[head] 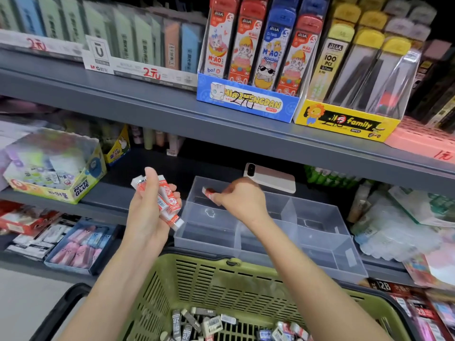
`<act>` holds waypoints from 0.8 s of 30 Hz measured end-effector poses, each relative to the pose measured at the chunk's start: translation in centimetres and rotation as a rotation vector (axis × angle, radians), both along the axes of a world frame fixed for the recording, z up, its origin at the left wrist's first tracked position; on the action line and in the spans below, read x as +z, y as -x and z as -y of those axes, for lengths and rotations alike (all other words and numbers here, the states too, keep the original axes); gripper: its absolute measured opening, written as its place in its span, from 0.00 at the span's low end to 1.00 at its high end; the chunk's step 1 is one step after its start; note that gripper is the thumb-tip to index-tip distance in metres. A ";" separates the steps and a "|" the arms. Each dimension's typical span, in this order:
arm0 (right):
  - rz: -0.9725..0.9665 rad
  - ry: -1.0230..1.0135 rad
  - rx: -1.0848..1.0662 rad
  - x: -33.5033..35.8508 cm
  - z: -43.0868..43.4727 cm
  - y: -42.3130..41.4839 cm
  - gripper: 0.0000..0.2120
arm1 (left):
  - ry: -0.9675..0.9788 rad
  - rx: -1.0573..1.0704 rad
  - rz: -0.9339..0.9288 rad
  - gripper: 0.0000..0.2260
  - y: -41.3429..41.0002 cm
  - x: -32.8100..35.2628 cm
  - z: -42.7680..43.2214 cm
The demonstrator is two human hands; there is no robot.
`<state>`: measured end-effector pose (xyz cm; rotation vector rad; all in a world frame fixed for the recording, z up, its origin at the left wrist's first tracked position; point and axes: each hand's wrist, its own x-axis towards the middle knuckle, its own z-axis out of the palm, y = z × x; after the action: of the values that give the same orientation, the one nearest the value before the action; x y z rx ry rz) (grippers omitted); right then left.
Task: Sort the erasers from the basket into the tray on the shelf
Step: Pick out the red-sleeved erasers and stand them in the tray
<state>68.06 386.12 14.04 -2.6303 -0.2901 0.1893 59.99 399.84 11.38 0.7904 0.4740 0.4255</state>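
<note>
Hands of one person reach forward over a shop shelf (110, 196). The left hand (145, 217) is turned palm-up, its fingers and thumb curled round a bundle of erasers (168, 200): at least four small rectangular blocks, white with red-orange printed paper sleeves, fanned out at uneven angles. The exact number is hard to tell, because they overlap. The right hand (242, 200) is turned palm-down and pinches a single eraser (208, 191) of the same red-and-white kind between thumb and fingertips, with the other fingers tucked in. It holds this eraser at the rear left corner of the tray (320, 242).

The tray is one clear, hard plastic box with thin upright dividers that split it into several rectangular compartments; it rests on the dark grey shelf. The compartments in view hold no erasers.

Below the forearms sits one olive-green plastic basket (221, 279) with slotted walls and a black handle. On its floor lie many loose erasers (211, 323), some with grey or black "2B" sleeves, some white, some red.

One pale phone (270, 178) lies flat just behind the tray.
</note>
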 end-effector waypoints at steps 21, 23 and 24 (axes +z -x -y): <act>-0.037 -0.189 0.199 -0.4 -1.6 0.4 0.11 | -0.157 -0.008 -0.002 0.25 0.1 -0.7 0.4; 0.050 -0.449 0.215 0.5 -1.0 2.8 0.11 | -0.110 -0.028 0.014 0.25 0.0 -0.7 0.6; 0.045 -0.506 0.235 0.9 -0.9 3.8 0.10 | -0.078 -0.036 0.025 0.24 0.0 -0.7 0.7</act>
<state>64.23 387.01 14.96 -2.0983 -0.5809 0.1148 59.99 399.16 10.65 0.8665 0.4214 0.4223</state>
